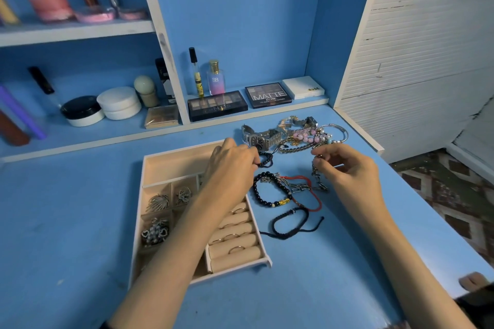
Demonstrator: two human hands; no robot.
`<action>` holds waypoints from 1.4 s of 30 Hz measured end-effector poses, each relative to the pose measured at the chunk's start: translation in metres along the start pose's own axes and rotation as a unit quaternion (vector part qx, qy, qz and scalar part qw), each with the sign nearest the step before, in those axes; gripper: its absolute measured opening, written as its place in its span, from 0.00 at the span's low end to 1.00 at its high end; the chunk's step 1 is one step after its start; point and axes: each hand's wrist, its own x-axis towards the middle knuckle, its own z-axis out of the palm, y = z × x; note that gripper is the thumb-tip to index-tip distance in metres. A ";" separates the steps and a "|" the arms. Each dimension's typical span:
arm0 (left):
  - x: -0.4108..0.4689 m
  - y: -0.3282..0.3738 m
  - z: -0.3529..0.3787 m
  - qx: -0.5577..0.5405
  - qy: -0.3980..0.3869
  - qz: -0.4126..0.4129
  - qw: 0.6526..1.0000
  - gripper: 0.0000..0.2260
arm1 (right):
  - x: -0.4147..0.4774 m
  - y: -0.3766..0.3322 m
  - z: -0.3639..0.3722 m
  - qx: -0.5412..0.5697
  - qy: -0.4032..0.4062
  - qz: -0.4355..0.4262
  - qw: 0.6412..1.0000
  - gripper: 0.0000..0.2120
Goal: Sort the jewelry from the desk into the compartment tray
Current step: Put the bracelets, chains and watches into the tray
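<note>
A beige compartment tray (pixel 171 160) lies on the blue desk, with brooches in its small left cells and rings on its padded rolls. To its right lies a heap of jewelry: a silver watch (pixel 263 137), pink bead bracelets (pixel 307 136), a black bead bracelet with a gold charm (pixel 264 193), a red cord (pixel 312 200) and a black braided cord bracelet (pixel 290 223). My left hand (pixel 231 160) reaches over the tray's far right corner and pinches a small dark bead bracelet (pixel 266 159). My right hand (pixel 347 168) pinches a silver chain bracelet (pixel 316 179) that hangs down to the desk.
Eyeshadow palettes (pixel 217 105), perfume bottles (pixel 216 77) and cream jars (pixel 119 103) stand on the low shelf behind the desk. A white slatted panel (pixel 417 48) rises at the right. The desk's right edge (pixel 438 216) drops to a patterned floor.
</note>
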 end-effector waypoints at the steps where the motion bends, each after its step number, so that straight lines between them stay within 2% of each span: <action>1: -0.001 0.000 -0.001 -0.031 0.009 -0.011 0.999 0.09 | 0.000 -0.001 0.000 -0.001 0.000 -0.002 1.000 0.10; 3: -0.003 0.002 -0.006 -0.112 0.032 -0.042 0.992 0.09 | -0.001 -0.002 0.001 -0.005 0.001 -0.010 1.000 0.10; 6: -0.010 0.003 -0.015 -0.243 0.079 -0.075 0.964 0.06 | -0.002 -0.004 0.003 0.003 0.000 -0.018 1.000 0.10; 9: -0.025 -0.001 -0.027 -0.337 0.105 -0.088 0.931 0.04 | -0.007 -0.013 0.008 0.059 -0.023 -0.011 0.998 0.10; 12: -0.043 -0.013 -0.038 -0.387 0.122 -0.085 0.910 0.05 | -0.016 -0.031 0.021 0.134 -0.065 -0.007 0.989 0.10; 19: -0.085 -0.053 -0.047 -0.404 0.174 -0.086 0.894 0.09 | -0.046 -0.074 0.056 0.179 -0.221 0.005 0.959 0.05; 22: -0.097 -0.066 -0.046 -0.408 0.196 -0.086 0.888 0.08 | -0.057 -0.083 0.070 0.167 -0.298 0.003 0.940 0.05; 26: -0.099 -0.072 -0.042 -0.451 0.219 -0.081 0.861 0.07 | -0.065 -0.084 0.084 0.128 -0.371 0.005 0.920 0.05; 32: -0.097 -0.073 -0.039 -0.460 0.213 -0.085 0.858 0.07 | -0.066 -0.085 0.088 0.105 -0.408 0.007 0.907 0.14; 36: -0.097 -0.073 -0.039 -0.467 0.211 -0.087 0.855 0.07 | -0.068 -0.084 0.090 0.079 -0.447 0.002 0.891 0.15; 42: -0.097 -0.075 -0.040 -0.472 0.216 -0.093 0.850 0.07 | -0.073 -0.090 0.094 0.011 -0.442 -0.055 0.895 0.16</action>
